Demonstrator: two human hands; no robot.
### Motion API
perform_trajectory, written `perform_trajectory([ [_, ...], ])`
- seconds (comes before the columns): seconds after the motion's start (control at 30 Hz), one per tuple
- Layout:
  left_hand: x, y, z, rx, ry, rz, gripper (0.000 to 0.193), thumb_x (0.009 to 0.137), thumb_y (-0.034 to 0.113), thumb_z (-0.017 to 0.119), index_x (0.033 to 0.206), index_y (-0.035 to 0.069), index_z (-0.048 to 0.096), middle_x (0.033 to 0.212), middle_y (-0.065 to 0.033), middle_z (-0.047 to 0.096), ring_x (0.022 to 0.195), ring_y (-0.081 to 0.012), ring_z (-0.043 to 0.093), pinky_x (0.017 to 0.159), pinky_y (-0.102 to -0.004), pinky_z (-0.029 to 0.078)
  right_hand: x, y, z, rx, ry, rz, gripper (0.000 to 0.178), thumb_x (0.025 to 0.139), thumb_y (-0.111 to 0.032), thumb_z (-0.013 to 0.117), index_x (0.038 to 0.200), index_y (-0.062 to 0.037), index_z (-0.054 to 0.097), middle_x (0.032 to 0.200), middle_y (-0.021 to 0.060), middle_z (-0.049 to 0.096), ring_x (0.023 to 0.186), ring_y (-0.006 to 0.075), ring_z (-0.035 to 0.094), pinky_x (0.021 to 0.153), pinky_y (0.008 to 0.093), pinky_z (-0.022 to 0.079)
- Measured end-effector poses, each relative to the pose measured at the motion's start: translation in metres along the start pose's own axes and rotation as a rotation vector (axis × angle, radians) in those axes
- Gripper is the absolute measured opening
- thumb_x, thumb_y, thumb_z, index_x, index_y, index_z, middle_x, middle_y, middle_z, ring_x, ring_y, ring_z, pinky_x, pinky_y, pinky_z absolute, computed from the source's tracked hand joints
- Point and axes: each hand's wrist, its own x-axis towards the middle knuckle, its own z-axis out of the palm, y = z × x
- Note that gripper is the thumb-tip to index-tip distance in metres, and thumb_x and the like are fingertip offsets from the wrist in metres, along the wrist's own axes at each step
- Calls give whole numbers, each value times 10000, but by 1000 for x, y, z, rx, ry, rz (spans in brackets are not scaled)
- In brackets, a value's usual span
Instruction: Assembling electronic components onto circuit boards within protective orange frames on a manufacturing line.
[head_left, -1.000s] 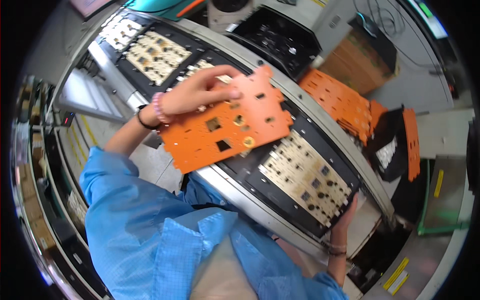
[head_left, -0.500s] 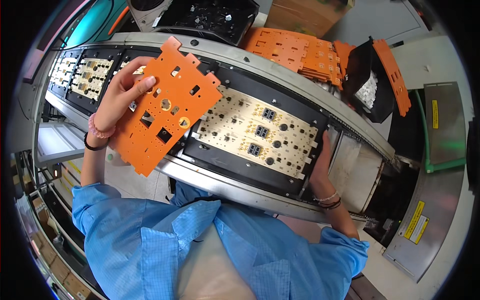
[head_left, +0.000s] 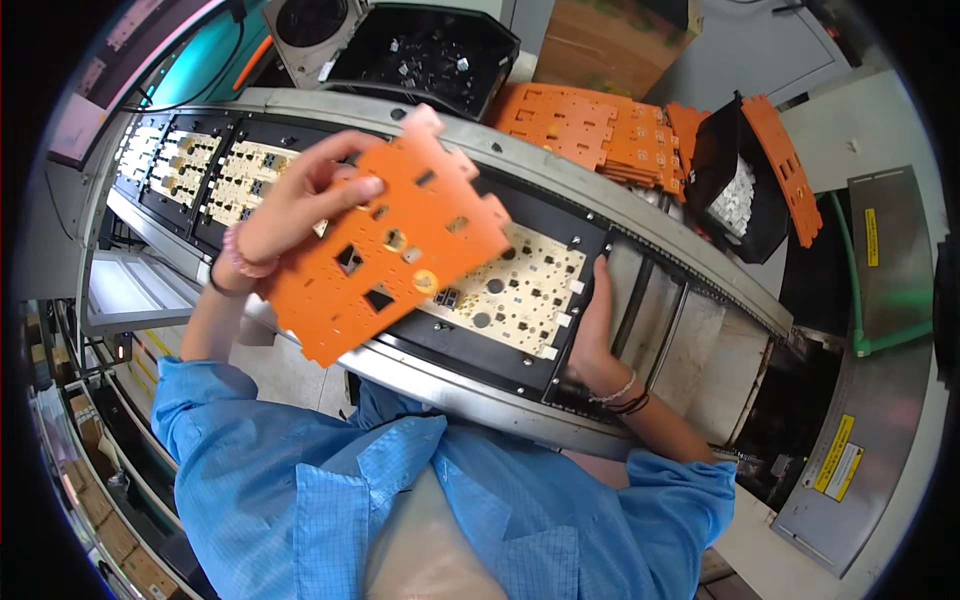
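My left hand [head_left: 300, 205] grips an orange perforated plate [head_left: 400, 215] by its upper left side, thumb on its face. The plate tilts above a cream circuit board [head_left: 530, 300] and hides the board's left part. That board carries small dark components and lies in a black carrier frame [head_left: 470, 362] on the conveyor. Against the carrier's right edge rests my right hand [head_left: 592, 345], its visible fingers stretched along the edge and nothing lifted in it.
Metal rails [head_left: 700, 245] border the conveyor. More boards in carriers [head_left: 245, 180] sit at left. Behind stand a black bin of small parts [head_left: 430, 55], stacked orange plates [head_left: 560, 125], a cardboard box [head_left: 610, 45] and a black bin with white pieces [head_left: 710, 200].
The carrier with its board has slid left along the conveyor, my right hand moving with it. My left hand has brought the orange plate right and slightly down, covering more of the board.
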Motion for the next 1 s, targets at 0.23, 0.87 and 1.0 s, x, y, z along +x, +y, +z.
perform_trajectory([
  [0.23,49,15,74,10,-81,3,380,988,337,705,1267,92,621,756,82,651,615,24,511,534,-173,379,14,11,-4,52,-107,-60,581,1064,-530,438,1414,-72,508,1270,79,638,1140,196,632,1015,354,513],
  [0.87,91,-1,86,-284,-52,141,533,1066,408,548,1451,48,469,1295,-69,626,1168,-150,626,964,-320,535,-31,-80,54,-689,-471,-552,499,1035,-78,549,1504,-3,397,1387,109,568,1253,158,552,1088,329,437],
  [1.0,159,-9,1,564,-50,279,360,1053,262,590,1277,-12,656,1131,-133,745,1029,-180,704,942,-308,541,-9,-162,34,-1004,-303,-959,486,1023,-105,591,1473,14,449,1398,113,577,1288,182,542,1103,337,420],
])
